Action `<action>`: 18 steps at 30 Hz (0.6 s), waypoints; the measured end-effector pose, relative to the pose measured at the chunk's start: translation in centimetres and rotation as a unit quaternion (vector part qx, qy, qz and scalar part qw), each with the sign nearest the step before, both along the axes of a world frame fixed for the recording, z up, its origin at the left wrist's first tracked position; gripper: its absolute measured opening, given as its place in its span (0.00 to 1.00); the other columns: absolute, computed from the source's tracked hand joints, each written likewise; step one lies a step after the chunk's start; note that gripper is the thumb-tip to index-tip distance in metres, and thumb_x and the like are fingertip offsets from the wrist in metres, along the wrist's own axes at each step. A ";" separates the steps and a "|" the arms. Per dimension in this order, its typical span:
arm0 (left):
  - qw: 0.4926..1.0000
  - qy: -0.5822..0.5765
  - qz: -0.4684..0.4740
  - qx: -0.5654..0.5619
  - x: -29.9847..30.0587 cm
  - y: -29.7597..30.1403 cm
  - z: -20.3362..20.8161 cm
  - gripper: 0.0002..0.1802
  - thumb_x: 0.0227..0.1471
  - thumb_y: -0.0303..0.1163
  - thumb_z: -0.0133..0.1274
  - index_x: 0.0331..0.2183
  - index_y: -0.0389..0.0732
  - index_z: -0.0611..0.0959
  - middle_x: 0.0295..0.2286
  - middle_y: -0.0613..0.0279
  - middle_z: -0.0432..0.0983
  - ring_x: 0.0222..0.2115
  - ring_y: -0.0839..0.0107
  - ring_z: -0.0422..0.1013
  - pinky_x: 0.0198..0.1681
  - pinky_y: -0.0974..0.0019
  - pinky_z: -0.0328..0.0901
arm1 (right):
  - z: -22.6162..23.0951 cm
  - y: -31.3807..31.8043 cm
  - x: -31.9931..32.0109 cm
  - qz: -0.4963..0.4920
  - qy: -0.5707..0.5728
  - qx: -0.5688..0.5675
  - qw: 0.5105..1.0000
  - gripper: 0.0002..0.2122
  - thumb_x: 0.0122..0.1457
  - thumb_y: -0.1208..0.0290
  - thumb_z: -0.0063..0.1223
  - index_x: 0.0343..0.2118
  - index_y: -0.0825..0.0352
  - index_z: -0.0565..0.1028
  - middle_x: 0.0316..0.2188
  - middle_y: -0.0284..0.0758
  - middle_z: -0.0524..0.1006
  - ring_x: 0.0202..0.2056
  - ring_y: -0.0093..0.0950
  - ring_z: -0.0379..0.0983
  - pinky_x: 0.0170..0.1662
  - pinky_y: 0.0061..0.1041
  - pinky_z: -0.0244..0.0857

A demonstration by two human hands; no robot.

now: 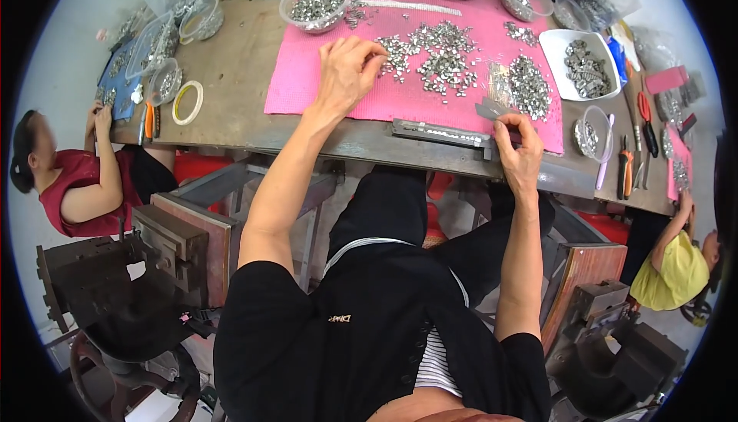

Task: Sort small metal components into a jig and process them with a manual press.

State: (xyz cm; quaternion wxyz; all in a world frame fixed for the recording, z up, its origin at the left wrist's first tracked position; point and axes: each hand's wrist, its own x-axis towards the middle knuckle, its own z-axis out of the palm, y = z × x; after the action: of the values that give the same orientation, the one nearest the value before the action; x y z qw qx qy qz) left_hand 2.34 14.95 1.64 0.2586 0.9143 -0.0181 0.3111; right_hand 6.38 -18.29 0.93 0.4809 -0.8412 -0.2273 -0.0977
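My left hand hovers over the pink mat, beside the left end of a spread pile of small shiny metal pieces. Its fingers are curled with the tips together; whatever they may pinch is too small to make out. At the bench edge my right hand grips a thin, flat grey metal plate between thumb and fingers. Just left of that hand, a long dark metal bar fixture lies along the mat's front edge, with a row of small shiny pieces in it. Another metal heap lies beyond the right hand.
Clear tubs of metal parts line the back, and a white tray stands right. Pliers and a tape roll flank the mat. One co-worker sits far left, another far right. Machine presses stand below the bench.
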 end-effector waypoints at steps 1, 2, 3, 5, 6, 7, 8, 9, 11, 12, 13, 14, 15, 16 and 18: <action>1.000 0.001 -0.003 -0.001 -0.4 0.0 0.0 0.06 0.52 0.33 0.63 0.34 0.45 0.88 0.29 0.66 0.78 0.32 0.68 0.72 0.48 0.58 0.57 | 0.0 0.0 0.0 -0.003 0.001 -0.001 1.000 0.04 0.58 0.76 0.61 0.35 0.68 0.78 0.28 0.34 0.78 0.30 0.27 0.74 0.37 0.26 0.68; 0.999 0.034 -0.009 -0.041 -1.1 -0.3 0.2 0.06 0.52 0.33 0.63 0.33 0.44 0.87 0.30 0.65 0.78 0.33 0.68 0.72 0.47 0.58 0.59 | 0.0 -0.2 0.0 -0.003 0.005 0.006 1.000 0.04 0.57 0.77 0.61 0.35 0.68 0.78 0.28 0.34 0.78 0.29 0.26 0.74 0.36 0.26 0.68; 0.994 0.068 -0.018 -0.083 -1.8 -0.7 0.3 0.05 0.52 0.33 0.63 0.32 0.44 0.87 0.30 0.65 0.78 0.33 0.67 0.72 0.46 0.59 0.60 | 0.1 -0.5 -0.2 -0.005 0.009 0.011 1.000 0.04 0.57 0.77 0.61 0.34 0.68 0.78 0.28 0.34 0.78 0.28 0.25 0.74 0.35 0.25 0.68; 0.992 0.079 -0.026 -0.092 -3.7 -1.3 0.3 0.04 0.51 0.33 0.63 0.32 0.47 0.86 0.29 0.68 0.78 0.35 0.66 0.71 0.45 0.58 0.59 | 0.4 0.1 -0.3 0.023 0.022 0.043 0.999 0.03 0.57 0.79 0.60 0.34 0.70 0.77 0.29 0.35 0.78 0.28 0.24 0.73 0.35 0.23 0.68; 0.997 0.063 -0.007 -0.047 -4.4 -1.4 -0.1 0.04 0.50 0.33 0.64 0.31 0.47 0.86 0.29 0.68 0.77 0.35 0.66 0.71 0.45 0.57 0.58 | 0.7 0.5 -0.4 0.043 0.042 0.063 0.996 0.03 0.57 0.79 0.59 0.34 0.70 0.77 0.30 0.35 0.78 0.29 0.24 0.74 0.35 0.23 0.68; 0.999 0.046 0.011 -0.003 -4.8 -1.4 -0.4 0.05 0.50 0.34 0.64 0.31 0.46 0.87 0.29 0.68 0.77 0.35 0.66 0.71 0.46 0.57 0.58 | 1.1 1.0 -0.9 0.069 0.029 0.067 0.995 0.03 0.57 0.80 0.58 0.33 0.71 0.76 0.31 0.36 0.78 0.31 0.25 0.74 0.37 0.24 0.68; 0.999 0.032 0.017 -0.001 -4.9 -1.3 -0.4 0.05 0.49 0.34 0.65 0.30 0.46 0.87 0.29 0.67 0.77 0.35 0.66 0.71 0.45 0.57 0.58 | 1.2 1.4 -1.1 0.092 0.018 0.057 0.994 0.03 0.57 0.81 0.58 0.32 0.71 0.75 0.32 0.37 0.78 0.33 0.28 0.75 0.39 0.26 0.68; 0.999 0.045 0.021 0.001 -4.8 -1.4 -0.3 0.05 0.49 0.35 0.65 0.30 0.46 0.87 0.28 0.68 0.77 0.35 0.66 0.71 0.46 0.57 0.57 | 1.3 1.8 -1.4 0.101 0.010 0.054 0.993 0.03 0.57 0.81 0.57 0.32 0.71 0.75 0.32 0.37 0.78 0.34 0.29 0.75 0.39 0.27 0.68; 0.999 0.047 0.009 0.001 -4.4 -1.7 0.0 0.04 0.50 0.34 0.65 0.31 0.47 0.87 0.28 0.68 0.76 0.35 0.67 0.71 0.47 0.57 0.57 | 1.8 2.1 -2.0 0.120 -0.006 0.040 0.992 0.03 0.56 0.81 0.57 0.32 0.71 0.74 0.32 0.38 0.77 0.34 0.32 0.75 0.41 0.28 0.69; 0.999 0.048 0.006 -0.001 -4.3 -1.7 0.2 0.04 0.50 0.34 0.65 0.31 0.47 0.87 0.28 0.68 0.76 0.35 0.67 0.71 0.47 0.57 0.57 | 1.8 2.1 -2.1 0.118 -0.005 0.038 0.992 0.03 0.56 0.81 0.57 0.32 0.71 0.74 0.32 0.38 0.77 0.34 0.32 0.75 0.41 0.28 0.69; 0.999 0.037 -0.019 0.029 -4.2 -1.6 0.3 0.04 0.50 0.33 0.65 0.31 0.47 0.87 0.28 0.68 0.75 0.35 0.67 0.71 0.47 0.57 0.57 | 1.8 2.1 -2.1 0.121 -0.011 0.036 0.992 0.04 0.55 0.81 0.57 0.32 0.71 0.74 0.32 0.38 0.77 0.35 0.33 0.75 0.41 0.29 0.69; 0.997 0.026 -0.044 0.060 -4.3 -1.4 0.4 0.04 0.50 0.32 0.64 0.31 0.47 0.87 0.28 0.68 0.75 0.34 0.66 0.71 0.48 0.57 0.57 | 1.7 2.0 -2.2 0.125 -0.016 0.033 0.991 0.04 0.54 0.81 0.57 0.32 0.71 0.74 0.32 0.38 0.77 0.36 0.34 0.76 0.42 0.30 0.69; 0.997 0.027 -0.045 0.059 -4.5 -1.2 0.5 0.04 0.50 0.32 0.64 0.31 0.47 0.87 0.28 0.68 0.75 0.34 0.66 0.71 0.48 0.57 0.57 | 1.6 2.1 -2.2 0.124 -0.015 0.032 0.992 0.04 0.54 0.81 0.57 0.32 0.71 0.74 0.32 0.38 0.77 0.36 0.34 0.76 0.42 0.30 0.69; 0.996 0.030 -0.049 0.070 -4.6 -0.9 0.6 0.04 0.50 0.31 0.64 0.32 0.47 0.87 0.28 0.67 0.75 0.34 0.66 0.71 0.48 0.57 0.57 | 1.6 2.1 -2.2 0.127 -0.025 0.026 0.991 0.05 0.54 0.81 0.57 0.32 0.70 0.73 0.32 0.38 0.77 0.36 0.35 0.75 0.42 0.31 0.69; 0.995 0.031 -0.053 0.081 -4.6 -0.8 0.7 0.04 0.50 0.30 0.64 0.32 0.47 0.87 0.28 0.67 0.74 0.34 0.65 0.71 0.48 0.57 0.57 | 1.5 2.2 -2.1 0.131 -0.036 0.018 0.991 0.05 0.53 0.81 0.56 0.32 0.70 0.73 0.32 0.39 0.76 0.36 0.36 0.75 0.42 0.32 0.69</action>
State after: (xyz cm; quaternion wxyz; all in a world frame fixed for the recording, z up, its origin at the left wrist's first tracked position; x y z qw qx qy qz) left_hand -2.30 14.14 2.30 0.1997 0.9395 -0.0833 0.2656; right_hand 4.27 -16.05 2.48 0.4965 -0.7911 -0.3507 -0.0682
